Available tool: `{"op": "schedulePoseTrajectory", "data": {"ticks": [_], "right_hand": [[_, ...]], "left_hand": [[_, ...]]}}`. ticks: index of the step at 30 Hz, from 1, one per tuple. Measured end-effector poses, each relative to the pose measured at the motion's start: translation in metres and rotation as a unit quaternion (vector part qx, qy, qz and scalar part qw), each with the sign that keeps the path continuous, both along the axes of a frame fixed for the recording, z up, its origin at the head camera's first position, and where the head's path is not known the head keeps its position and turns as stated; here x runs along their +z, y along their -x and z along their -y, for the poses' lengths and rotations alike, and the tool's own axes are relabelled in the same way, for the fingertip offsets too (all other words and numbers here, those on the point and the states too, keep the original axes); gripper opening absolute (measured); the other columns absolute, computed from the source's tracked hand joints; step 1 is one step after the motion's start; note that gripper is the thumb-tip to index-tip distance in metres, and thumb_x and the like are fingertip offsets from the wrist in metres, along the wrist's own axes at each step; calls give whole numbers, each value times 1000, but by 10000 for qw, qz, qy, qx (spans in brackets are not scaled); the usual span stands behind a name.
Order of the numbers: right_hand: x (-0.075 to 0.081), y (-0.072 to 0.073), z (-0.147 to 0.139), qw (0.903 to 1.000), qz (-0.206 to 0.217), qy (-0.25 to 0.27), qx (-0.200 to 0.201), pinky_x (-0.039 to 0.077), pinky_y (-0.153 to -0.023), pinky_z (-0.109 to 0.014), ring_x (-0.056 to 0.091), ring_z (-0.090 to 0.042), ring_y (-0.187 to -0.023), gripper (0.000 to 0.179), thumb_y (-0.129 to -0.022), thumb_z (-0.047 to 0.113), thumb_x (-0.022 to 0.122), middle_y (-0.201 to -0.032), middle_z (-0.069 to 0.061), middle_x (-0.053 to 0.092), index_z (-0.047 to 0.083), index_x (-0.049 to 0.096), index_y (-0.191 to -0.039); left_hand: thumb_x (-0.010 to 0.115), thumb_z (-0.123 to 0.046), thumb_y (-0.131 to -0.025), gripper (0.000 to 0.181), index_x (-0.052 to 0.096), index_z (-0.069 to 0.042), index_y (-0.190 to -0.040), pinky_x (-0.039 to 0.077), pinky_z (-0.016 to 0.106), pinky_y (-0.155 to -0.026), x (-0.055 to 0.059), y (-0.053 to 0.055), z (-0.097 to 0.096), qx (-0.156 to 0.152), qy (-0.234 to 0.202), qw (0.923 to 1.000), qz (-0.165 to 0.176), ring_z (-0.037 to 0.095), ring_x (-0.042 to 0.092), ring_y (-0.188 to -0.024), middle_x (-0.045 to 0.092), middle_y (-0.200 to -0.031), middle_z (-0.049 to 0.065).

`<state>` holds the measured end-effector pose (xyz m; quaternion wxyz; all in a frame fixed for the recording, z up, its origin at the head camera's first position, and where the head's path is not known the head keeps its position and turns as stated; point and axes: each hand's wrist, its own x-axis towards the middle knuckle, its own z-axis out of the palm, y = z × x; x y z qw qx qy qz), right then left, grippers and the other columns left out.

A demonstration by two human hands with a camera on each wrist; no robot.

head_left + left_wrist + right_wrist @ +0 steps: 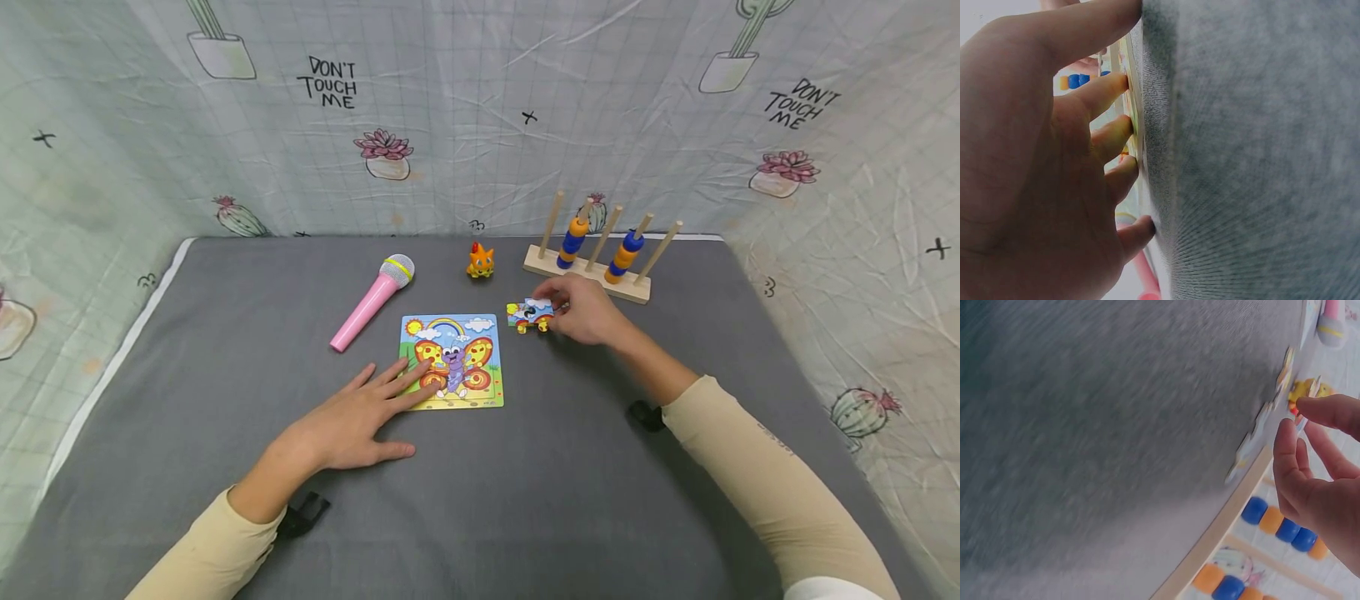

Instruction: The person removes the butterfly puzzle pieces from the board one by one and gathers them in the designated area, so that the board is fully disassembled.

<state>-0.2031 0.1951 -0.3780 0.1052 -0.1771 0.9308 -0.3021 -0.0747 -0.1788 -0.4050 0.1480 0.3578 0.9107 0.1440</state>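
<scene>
My left hand (352, 425) lies with spread fingers, its fingertips on the left part of a square butterfly puzzle (453, 379). That puzzle has a purple butterfly with yellow and red wings under a rainbow. To its upper right, my right hand (581, 310) pinches a thin puzzle piece (1315, 387) between thumb and fingers. The held piece is raised above several loose puzzle pieces (1249, 447) that lie on the grey cloth. From the head, the loose pieces (516, 315) partly overlap the held one and the fingertips.
A pink toy microphone (367, 308) lies left of and behind the puzzle. Behind it all stands a small orange animal figure (480, 261). A wooden peg stand (585, 271) with blue and orange beads is just behind my right hand. Patterned fabric walls (465, 100) surround the grey cloth (525, 500).
</scene>
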Motion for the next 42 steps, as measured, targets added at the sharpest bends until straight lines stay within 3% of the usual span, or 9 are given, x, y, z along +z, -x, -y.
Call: {"op": "schedulePoseTrajectory", "data": {"ticks": [24,42], "right_hand": [[-3,5,-55,9980,-22,-545,-315,56,-89,-52,67,-37,-105,44,-84,-5,71,-121,-20,70,0,70,-127],[-6,7,-67,9969,-104,-701,-347,55,-85,-52,70,-35,-97,42,-78,-8,70,-108,-22,74,-2,73,-120]], "left_hand": [[74,-49,-93,87,29,-31,-166,16,71,-125,0,-1,1,39,-21,10000,-14,39,18,-161,20,-175,0],[74,-48,-94,87,29,-30,-166,16,71,-125,1,-1,0,13,-48,10000,-31,39,18,-161,20,-175,0]]}}
